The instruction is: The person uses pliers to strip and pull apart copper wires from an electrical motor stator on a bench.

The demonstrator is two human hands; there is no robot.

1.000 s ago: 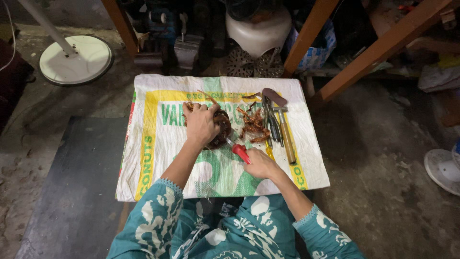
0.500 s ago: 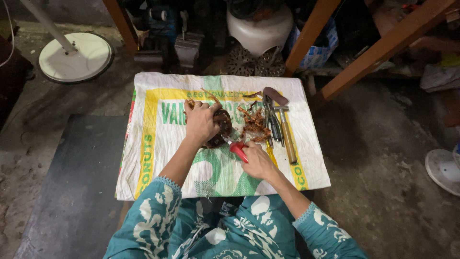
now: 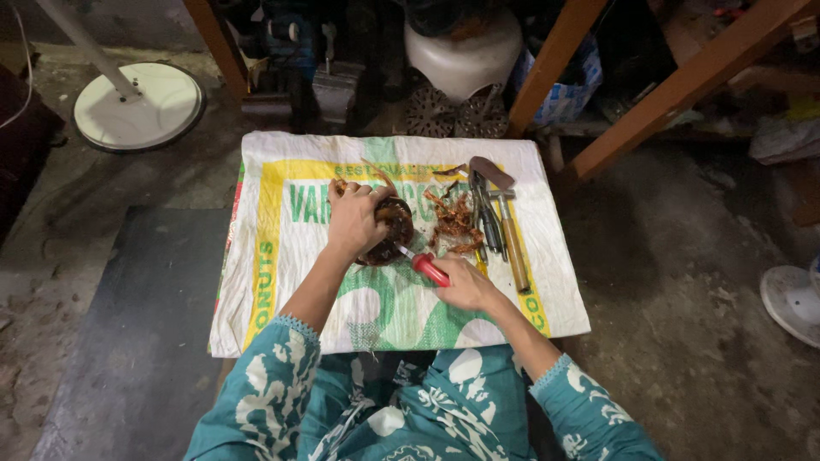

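A woven plastic sack (image 3: pixel 282 282) in white, yellow and green lies flat on the rough concrete floor (image 3: pixel 683 282), apparently as a work mat that keeps tools and scraps off the dirt. A dark mat (image 3: pixel 128 341) lies at its eight o'clock. Beyond its far edge, at twelve o'clock, slanting wooden legs (image 3: pixel 683 85) frame a pale round vessel (image 3: pixel 465 60); what it contains cannot be seen. A white round fan base (image 3: pixel 141 107) sits at ten o'clock of the sack.

Near the sack's centre the left hand (image 3: pixel 354 218) is clamped over a dark brown rounded husk-like object (image 3: pixel 395 226), fingers curled tight on its top, probably to pin it against the prying. At five o'clock of that object the right hand (image 3: pixel 465 286) is closed around a red-handled tool (image 3: pixel 430 270), whose thin metal tip points at eleven o'clock and meets the object's lower edge.

At three o'clock of the object is a small heap of brown fibrous scraps (image 3: pixel 453 224), gathered just clear of the work. Beside it, further right, a row of hand tools (image 3: pixel 500 226) lies parallel, within easy reach of the right hand
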